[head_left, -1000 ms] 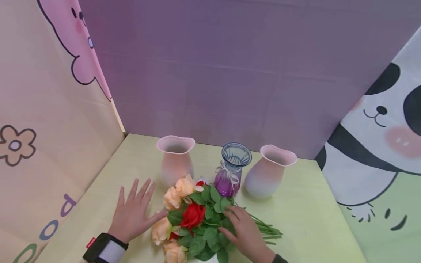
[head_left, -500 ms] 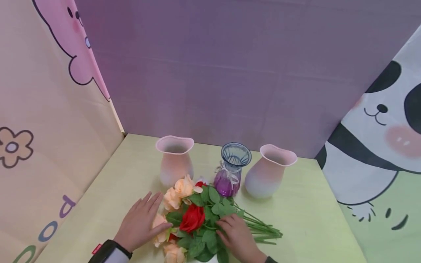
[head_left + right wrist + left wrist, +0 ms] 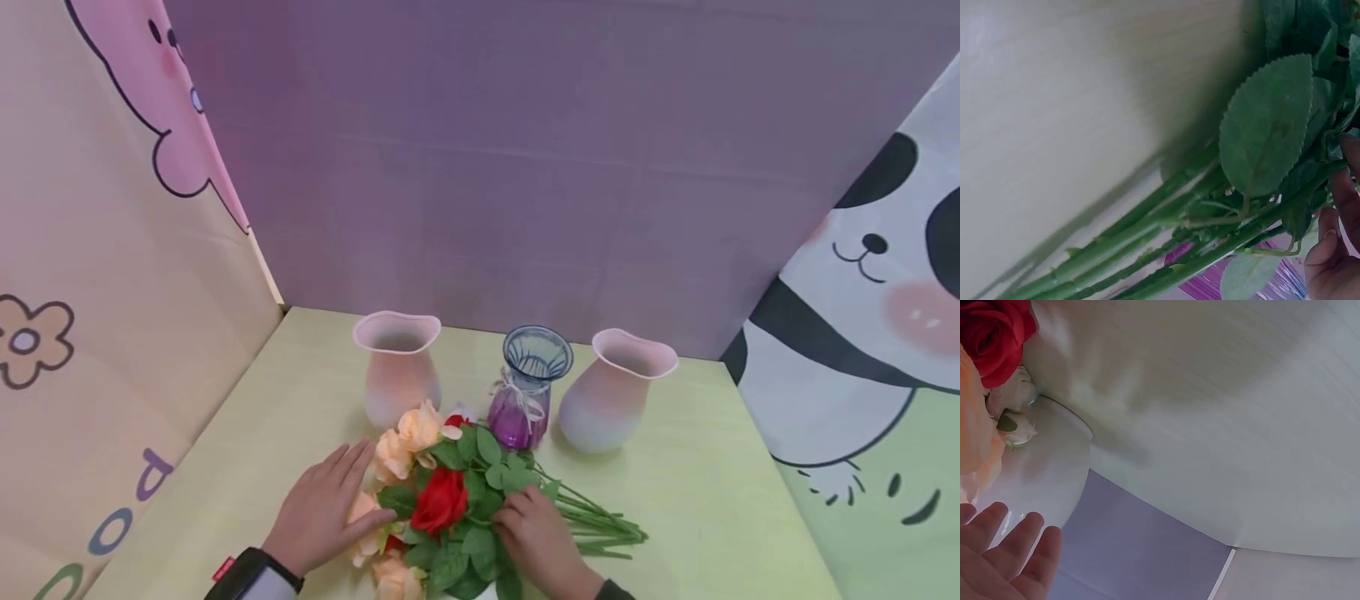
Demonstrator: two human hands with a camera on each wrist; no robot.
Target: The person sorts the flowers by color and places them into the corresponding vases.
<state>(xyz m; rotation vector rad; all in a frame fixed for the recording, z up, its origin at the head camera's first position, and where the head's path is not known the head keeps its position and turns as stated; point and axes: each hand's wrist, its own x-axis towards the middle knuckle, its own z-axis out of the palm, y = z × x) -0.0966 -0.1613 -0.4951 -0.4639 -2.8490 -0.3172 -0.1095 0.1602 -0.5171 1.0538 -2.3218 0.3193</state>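
Note:
A bunch of roses lies on the table, with peach roses (image 3: 420,427) and a red rose (image 3: 440,502) at the left and green stems (image 3: 607,527) pointing right. My left hand (image 3: 321,510) is spread flat beside the peach blooms, thumb reaching over them. In the left wrist view its fingers (image 3: 1013,540) extend straight, near a pale vase (image 3: 1054,459). Among the leaves (image 3: 450,565), my right hand (image 3: 543,542) has its fingers bent. The right wrist view has its thumb and fingers (image 3: 1329,250) pinching a green rose stem (image 3: 1260,222).
Behind the bunch stand a pink vase (image 3: 401,379) on the left, a blue-purple glass vase (image 3: 517,417) with a bow, and another pink vase (image 3: 607,404) on the right. A purple backdrop (image 3: 487,167) and printed side cloths enclose the table (image 3: 697,467).
My left hand has come down and right, from raised with spread fingers to beside the peach roses. My right hand has lowered into the leaves, and its fingers have closed around a stem.

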